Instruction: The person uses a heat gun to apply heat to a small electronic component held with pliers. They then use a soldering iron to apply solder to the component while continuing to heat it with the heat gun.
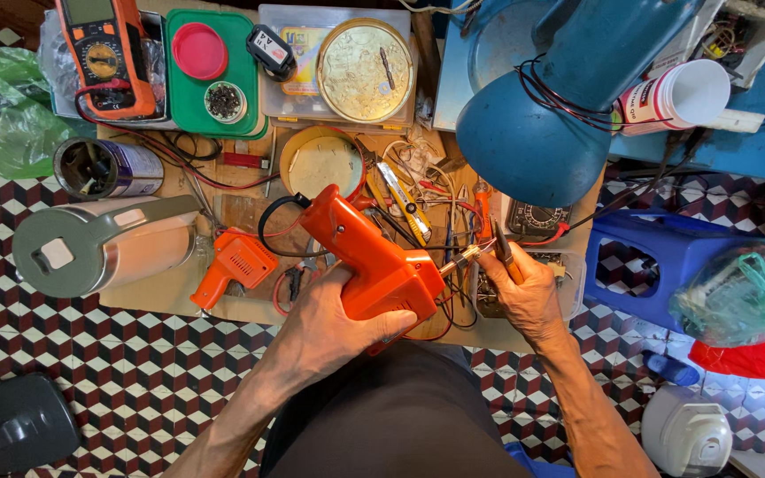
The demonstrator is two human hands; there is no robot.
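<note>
1. The left hand [334,323] is wrapped around the grip of a bright orange pistol-shaped plastic soldering gun [374,257], fingers clamped on its handle, held over the person's lap at the near edge of the cluttered brown surface [170,292].
2. The gun's long axis runs from upper left to lower right, with its thin metal tip [462,258] pointing right, toward the other hand.
3. The right hand [529,292] sits just right of that tip, fingers closed on slim orange-handled pliers [506,252] whose nose reaches left to meet the tip; they appear to touch, though I cannot tell for sure.
4. So the tip lies directly left of the right fingers, and the right hand is the nearer one to it.
5. A second, smaller orange soldering gun [234,265] lies on the surface to the left, and a blue desk lamp shade [533,142] hangs above the right hand.
</note>
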